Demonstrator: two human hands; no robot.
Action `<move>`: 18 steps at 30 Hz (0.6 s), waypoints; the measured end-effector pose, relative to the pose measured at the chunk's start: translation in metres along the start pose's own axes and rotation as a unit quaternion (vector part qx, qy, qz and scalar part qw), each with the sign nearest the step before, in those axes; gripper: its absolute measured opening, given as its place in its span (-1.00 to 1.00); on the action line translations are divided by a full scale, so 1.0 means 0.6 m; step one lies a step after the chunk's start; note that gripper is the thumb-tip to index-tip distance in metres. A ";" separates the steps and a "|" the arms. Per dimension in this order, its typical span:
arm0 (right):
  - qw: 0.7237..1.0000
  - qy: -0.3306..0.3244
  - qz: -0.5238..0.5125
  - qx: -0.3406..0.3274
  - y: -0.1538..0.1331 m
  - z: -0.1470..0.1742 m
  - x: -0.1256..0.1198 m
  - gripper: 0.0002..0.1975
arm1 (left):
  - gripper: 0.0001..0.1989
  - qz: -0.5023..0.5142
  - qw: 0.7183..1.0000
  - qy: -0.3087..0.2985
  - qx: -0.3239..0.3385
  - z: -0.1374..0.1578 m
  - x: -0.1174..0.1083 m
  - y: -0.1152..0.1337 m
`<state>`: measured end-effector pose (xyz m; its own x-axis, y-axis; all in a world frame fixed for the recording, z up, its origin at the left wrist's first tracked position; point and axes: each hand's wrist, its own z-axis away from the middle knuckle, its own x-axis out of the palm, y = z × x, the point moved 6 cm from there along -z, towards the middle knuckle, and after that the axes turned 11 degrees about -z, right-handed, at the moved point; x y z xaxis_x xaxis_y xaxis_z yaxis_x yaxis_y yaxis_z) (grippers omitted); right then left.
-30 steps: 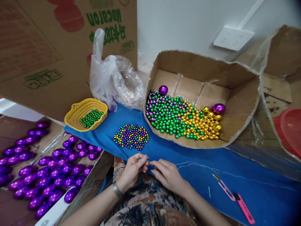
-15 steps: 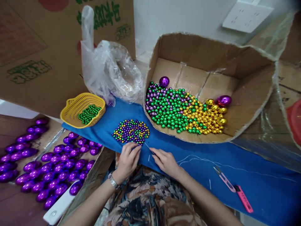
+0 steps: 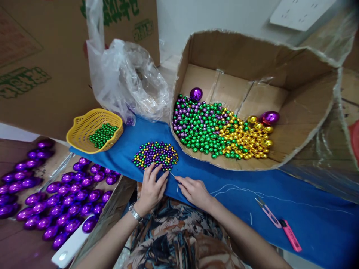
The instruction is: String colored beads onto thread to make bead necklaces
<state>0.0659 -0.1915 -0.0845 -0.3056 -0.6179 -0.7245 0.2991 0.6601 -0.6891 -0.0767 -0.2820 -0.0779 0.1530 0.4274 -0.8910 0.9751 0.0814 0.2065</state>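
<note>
Bead pile (image 3: 155, 152) is touched at its near edge by left hand (image 3: 151, 189), the nearer one, fingers spread. Needle (image 3: 172, 173) is pinched in right hand (image 3: 194, 192), just off pile's near-right edge, long axis aimed pileward. Hands are kept apart.

sm. purple/grn/gold beads (image 3: 153, 152), loose pile nr needle (image 3: 172, 173)

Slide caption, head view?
Left hand at a pile of mixed beads on blue cloth, right hand holding a thin needle-like tool.
</note>
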 end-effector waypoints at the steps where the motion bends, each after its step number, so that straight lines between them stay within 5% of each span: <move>1: 1.000 -0.004 0.000 -0.001 0.000 -0.001 0.002 -0.64 | -0.59 -0.005 1.000 -0.003 0.006 0.001 0.002 0.001; 18: 0.999 -0.019 0.028 -0.017 -0.001 -0.010 0.010 -0.65 | -0.51 -0.047 0.998 -0.029 0.042 0.019 0.009 0.000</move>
<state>0.0582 -0.1931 -0.0885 -0.2545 -0.5954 -0.7621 0.2838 0.7073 -0.6474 -0.0740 -0.2901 -0.0871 0.0664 0.3680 -0.9274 0.9952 0.0421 0.0879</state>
